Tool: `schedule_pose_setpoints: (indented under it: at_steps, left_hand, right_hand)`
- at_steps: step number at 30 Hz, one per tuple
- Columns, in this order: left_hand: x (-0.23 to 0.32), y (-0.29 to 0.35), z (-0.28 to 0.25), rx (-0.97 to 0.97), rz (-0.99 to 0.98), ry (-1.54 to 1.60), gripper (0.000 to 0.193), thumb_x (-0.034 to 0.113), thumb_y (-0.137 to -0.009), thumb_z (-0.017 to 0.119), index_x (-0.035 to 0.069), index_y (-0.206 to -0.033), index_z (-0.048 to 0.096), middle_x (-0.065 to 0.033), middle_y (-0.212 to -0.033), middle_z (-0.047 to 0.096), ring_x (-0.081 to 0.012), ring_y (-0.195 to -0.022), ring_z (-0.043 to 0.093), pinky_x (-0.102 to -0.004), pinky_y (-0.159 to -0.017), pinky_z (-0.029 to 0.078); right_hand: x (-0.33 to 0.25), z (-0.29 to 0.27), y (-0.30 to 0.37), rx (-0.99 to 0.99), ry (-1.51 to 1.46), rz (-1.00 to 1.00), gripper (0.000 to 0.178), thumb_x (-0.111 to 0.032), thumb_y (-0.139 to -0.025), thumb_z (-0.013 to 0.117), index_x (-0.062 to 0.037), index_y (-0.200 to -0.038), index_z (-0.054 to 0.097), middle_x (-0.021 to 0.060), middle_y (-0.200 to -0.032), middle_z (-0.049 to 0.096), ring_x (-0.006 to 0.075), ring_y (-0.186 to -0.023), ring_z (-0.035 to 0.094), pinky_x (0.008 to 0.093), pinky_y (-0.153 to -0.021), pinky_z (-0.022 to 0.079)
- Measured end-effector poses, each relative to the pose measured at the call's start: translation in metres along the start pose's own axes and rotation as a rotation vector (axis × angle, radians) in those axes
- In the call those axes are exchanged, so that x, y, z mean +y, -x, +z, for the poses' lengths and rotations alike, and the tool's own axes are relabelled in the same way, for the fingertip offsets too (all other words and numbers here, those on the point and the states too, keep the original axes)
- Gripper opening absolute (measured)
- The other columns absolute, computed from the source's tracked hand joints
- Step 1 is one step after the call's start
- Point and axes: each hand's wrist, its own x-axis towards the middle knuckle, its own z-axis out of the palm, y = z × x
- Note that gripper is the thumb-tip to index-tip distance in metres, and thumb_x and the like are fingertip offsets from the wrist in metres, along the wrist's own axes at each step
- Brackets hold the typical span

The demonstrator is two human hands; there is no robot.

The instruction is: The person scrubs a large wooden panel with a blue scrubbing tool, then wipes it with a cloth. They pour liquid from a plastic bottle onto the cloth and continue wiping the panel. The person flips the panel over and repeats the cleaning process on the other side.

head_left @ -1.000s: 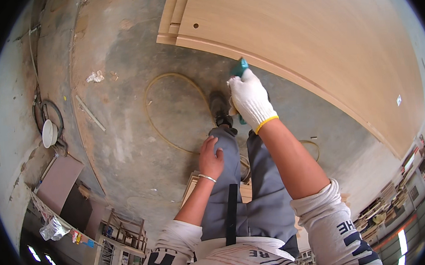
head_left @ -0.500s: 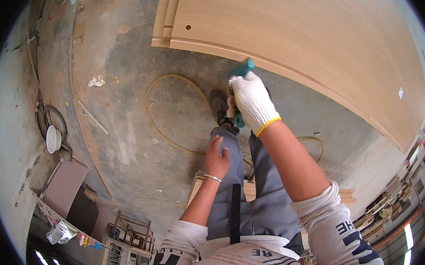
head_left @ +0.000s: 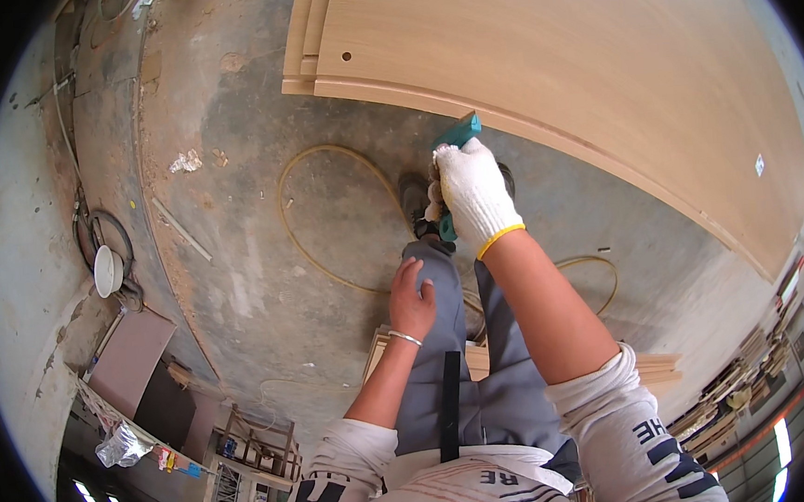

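Over here the right hand [head_left: 477,188], in a white knitted glove, grips a teal handheld tool [head_left: 458,132] at upper centre, near the flat tan wooden panels [head_left: 556,54] filling the upper right. The left hand [head_left: 412,300], bare, hangs unclenched beside the grey trousers [head_left: 435,272].

Over by the wall [head_left: 17,213] there's a round white bowl [head_left: 107,272], a pinkish board [head_left: 130,361] near it; a pale strip [head_left: 181,229] lies on the floor [head_left: 245,271] (crumpled white scrap [head_left: 186,162] close by).

The concrete floor [head_left: 240,202] bears a looped hose [head_left: 280,206], pale strip [head_left: 181,229], crumpled scrap [head_left: 186,162].
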Motion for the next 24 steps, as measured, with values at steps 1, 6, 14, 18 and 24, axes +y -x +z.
schedule_pose_setpoints:
  at_steps: [1, 6, 14, 18, 24]
  left_hand:
    - [0.000, 0.000, 0.000, -0.009, -0.014, -0.015, 0.038, 0.009, -0.090, 0.063, 0.001, -0.126, 0.061, -0.0212, -0.135, 0.061, -0.0395, -0.127, 0.056, -0.0445, -0.108, 0.046]
    - [0.007, 0.000, 0.001, -0.033, -0.036, -0.014, 0.037, 0.010, -0.091, 0.062, 0.000, -0.127, 0.060, -0.0207, -0.136, 0.060, -0.0392, -0.128, 0.056, -0.0443, -0.110, 0.045]
    - [0.006, -0.003, -0.002, -0.013, -0.029, 0.003, 0.037, 0.009, -0.090, 0.061, -0.001, -0.126, 0.060, -0.0214, -0.137, 0.059, -0.0397, -0.128, 0.055, -0.0446, -0.110, 0.045]
    - [0.011, -0.005, -0.003, -0.038, -0.022, -0.017, 0.037, 0.009, -0.090, 0.062, -0.001, -0.126, 0.060, -0.0214, -0.136, 0.060, -0.0400, -0.127, 0.056, -0.0448, -0.109, 0.046]
    - [0.011, -0.004, 0.000, -0.012, -0.005, -0.008, 0.037, 0.008, -0.090, 0.062, -0.001, -0.126, 0.060, -0.0216, -0.135, 0.060, -0.0402, -0.126, 0.057, -0.0447, -0.108, 0.046]
  right_hand:
    - [0.000, 0.004, 0.001, -0.002, -0.006, -0.002, 0.011, -0.015, -0.100, 0.051, -0.0039, -0.101, 0.054, 0.0065, -0.073, 0.056, 0.0189, -0.049, 0.056, 0.0367, -0.039, 0.048]
    - [-0.011, 0.014, -0.004, -0.187, 0.229, -0.092, 0.013, -0.017, -0.100, 0.050, -0.0047, -0.098, 0.054, 0.0064, -0.073, 0.055, 0.0208, -0.051, 0.056, 0.0378, -0.045, 0.048]
    - [-0.012, 0.007, 0.006, -0.200, -0.190, 0.147, 0.006, -0.013, -0.099, 0.051, -0.0071, -0.100, 0.052, 0.0072, -0.078, 0.054, 0.0202, -0.055, 0.053, 0.0421, -0.045, 0.047]
    - [-0.015, 0.009, 0.010, -0.268, -0.048, 0.098, 0.007, -0.013, -0.098, 0.051, -0.0060, -0.097, 0.053, 0.0071, -0.077, 0.054, 0.0199, -0.057, 0.055, 0.0407, -0.045, 0.047]
    - [-0.014, -0.009, 0.005, -0.217, -0.141, 0.092, 0.011, -0.017, -0.101, 0.054, -0.0062, -0.099, 0.052, 0.0076, -0.078, 0.056, 0.0194, -0.057, 0.055, 0.0407, -0.044, 0.047]
